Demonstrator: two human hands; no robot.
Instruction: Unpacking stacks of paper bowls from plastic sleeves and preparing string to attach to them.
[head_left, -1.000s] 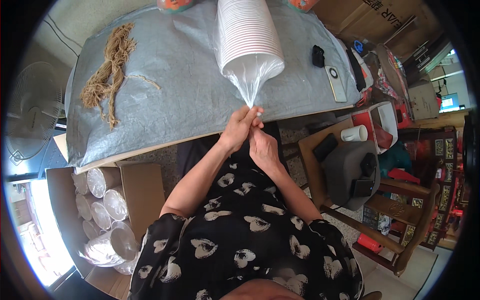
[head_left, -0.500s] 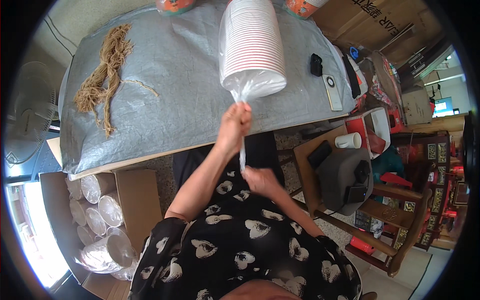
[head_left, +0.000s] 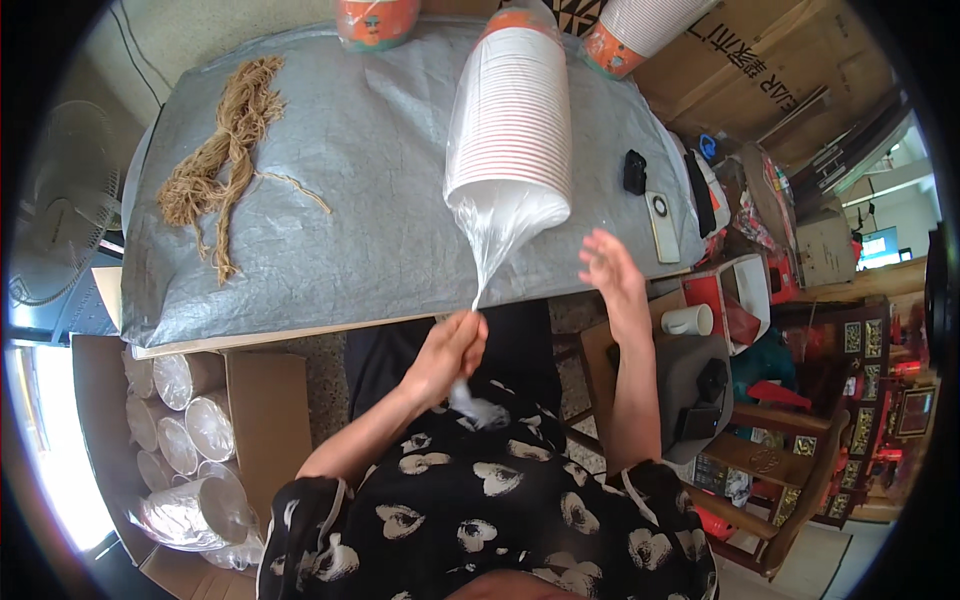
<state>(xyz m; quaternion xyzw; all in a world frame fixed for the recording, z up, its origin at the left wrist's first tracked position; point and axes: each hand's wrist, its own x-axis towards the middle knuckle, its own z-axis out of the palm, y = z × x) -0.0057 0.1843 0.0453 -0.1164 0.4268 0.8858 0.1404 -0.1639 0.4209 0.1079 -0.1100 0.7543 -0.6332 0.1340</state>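
One long stack of white paper cups with thin red rims (head_left: 510,120) lies on its side on the grey woven plastic sheet covering the table (head_left: 370,210), sleeved in a clear, crinkly plastic bag (head_left: 495,235) whose open end is drawn out into a twisted tail past the near table edge. The left hand (head_left: 452,345) is closed in a pinch on that tail, thumb against curled fingers, with the loose end of the film hanging crumpled below the fist. The right hand (head_left: 610,272) holds nothing: its fingers are spread wide and it hovers over the near right corner of the table, beside the stack's mouth.

Two more orange-and-white paper cup stacks (head_left: 378,20) stand at the far edge, one left of the sleeved stack and one right. One bundle of tan, fibrous jute twine (head_left: 225,150) lies in loose loops on the left of the sheet. One small black rectangular device (head_left: 634,171) and one slim white remote-like bar (head_left: 661,226) rest near the right edge. Under the table on the left, one open brown cardboard box (head_left: 265,400) holds several bagged cup stacks in shiny film. One large brown cardboard carton with dark printing (head_left: 760,70) sits at the upper right.
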